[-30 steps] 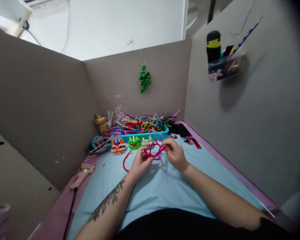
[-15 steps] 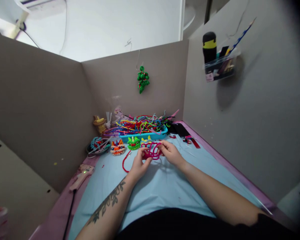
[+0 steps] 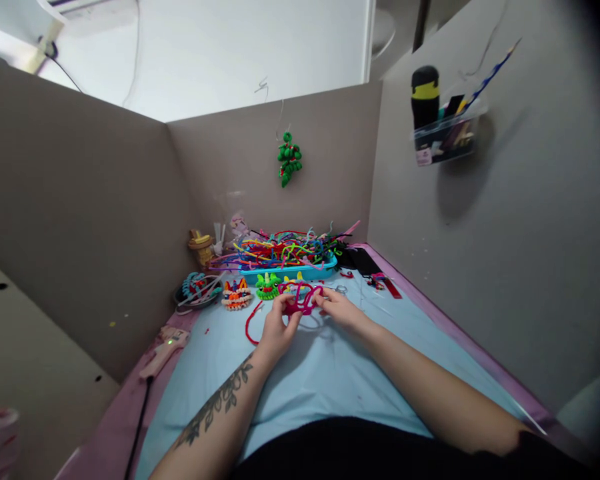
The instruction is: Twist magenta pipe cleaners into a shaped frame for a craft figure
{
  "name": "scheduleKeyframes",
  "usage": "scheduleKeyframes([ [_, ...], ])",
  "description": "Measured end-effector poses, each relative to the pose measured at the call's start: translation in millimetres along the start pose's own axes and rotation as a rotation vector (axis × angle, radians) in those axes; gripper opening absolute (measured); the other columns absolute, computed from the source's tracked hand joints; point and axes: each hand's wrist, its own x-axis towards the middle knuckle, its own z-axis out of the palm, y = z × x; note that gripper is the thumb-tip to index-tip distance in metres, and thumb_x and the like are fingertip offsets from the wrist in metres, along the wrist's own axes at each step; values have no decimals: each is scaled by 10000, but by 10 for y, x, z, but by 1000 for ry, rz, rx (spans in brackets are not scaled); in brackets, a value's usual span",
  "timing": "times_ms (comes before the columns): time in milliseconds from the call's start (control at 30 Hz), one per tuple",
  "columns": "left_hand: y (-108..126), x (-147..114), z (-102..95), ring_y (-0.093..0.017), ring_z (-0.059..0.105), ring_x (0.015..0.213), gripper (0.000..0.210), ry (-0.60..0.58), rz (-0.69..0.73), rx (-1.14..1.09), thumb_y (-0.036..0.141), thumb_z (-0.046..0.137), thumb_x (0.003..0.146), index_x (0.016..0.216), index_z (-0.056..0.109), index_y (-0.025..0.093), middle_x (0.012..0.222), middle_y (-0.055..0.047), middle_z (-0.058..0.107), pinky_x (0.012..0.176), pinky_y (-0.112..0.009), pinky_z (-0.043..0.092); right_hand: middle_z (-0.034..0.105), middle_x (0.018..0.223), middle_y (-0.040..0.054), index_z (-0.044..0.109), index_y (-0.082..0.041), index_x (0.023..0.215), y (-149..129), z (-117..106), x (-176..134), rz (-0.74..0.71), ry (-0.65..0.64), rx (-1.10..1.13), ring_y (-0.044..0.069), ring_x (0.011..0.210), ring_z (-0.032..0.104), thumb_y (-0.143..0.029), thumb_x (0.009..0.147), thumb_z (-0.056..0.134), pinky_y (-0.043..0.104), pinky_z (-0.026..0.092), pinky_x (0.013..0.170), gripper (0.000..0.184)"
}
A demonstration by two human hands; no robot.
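Between my hands is a looped magenta pipe cleaner piece (image 3: 303,300), held a little above the blue cloth. My left hand (image 3: 280,321) grips its left side, thumb and fingers closed on it. At the right side, my right hand (image 3: 336,308) pinches a loop in its fingertips. A loose red pipe cleaner (image 3: 251,325) curves on the cloth just left of my left hand. Behind the hands sit a green face-shaped figure (image 3: 268,287), an orange and white one (image 3: 237,295), and a yellow and blue one (image 3: 294,280) partly hidden by the magenta loops.
A blue tray (image 3: 290,273) heaped with colourful pipe cleaners stands at the back. To the left are a dark bowl (image 3: 196,305) and a pink glue gun (image 3: 165,350) with a cord. A dark phone-like slab (image 3: 363,260) lies back right. Grey panels (image 3: 275,200) enclose the table.
My right hand has moved slightly left and down, closer to my left hand. The magenta loops are bunched closer together. The view has shifted a little.
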Motion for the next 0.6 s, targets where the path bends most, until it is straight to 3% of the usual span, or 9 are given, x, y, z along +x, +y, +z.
scheduleKeyframes([
  [100,2,1,-5,-136,554,748,324,8,2,16,199,546,788,1093,437,197,858,-23,556,705,-276,452,561,725,-6,527,-194,730,-50,30,-34,255,-54,257,128,666,549,-467,687,628,229,448,573,294],
  [167,9,3,-9,-135,556,744,325,7,2,24,198,547,790,1095,434,195,853,-22,559,699,-275,454,549,706,-19,503,-195,714,-84,39,-48,322,-38,355,120,652,550,-437,650,671,232,444,589,302],
  [333,16,7,-4,-136,557,746,320,4,3,35,205,547,791,1091,437,197,864,-25,567,703,-283,458,597,703,-17,527,-203,770,-118,22,-61,409,-144,503,118,647,569,-366,671,676,258,445,634,242],
  [600,61,12,-8,-133,556,735,311,-7,-37,-25,213,551,781,1073,445,190,853,-20,572,676,-262,443,664,763,2,535,-208,878,-164,8,-89,462,-205,609,122,669,625,-334,727,641,255,453,655,224],
])
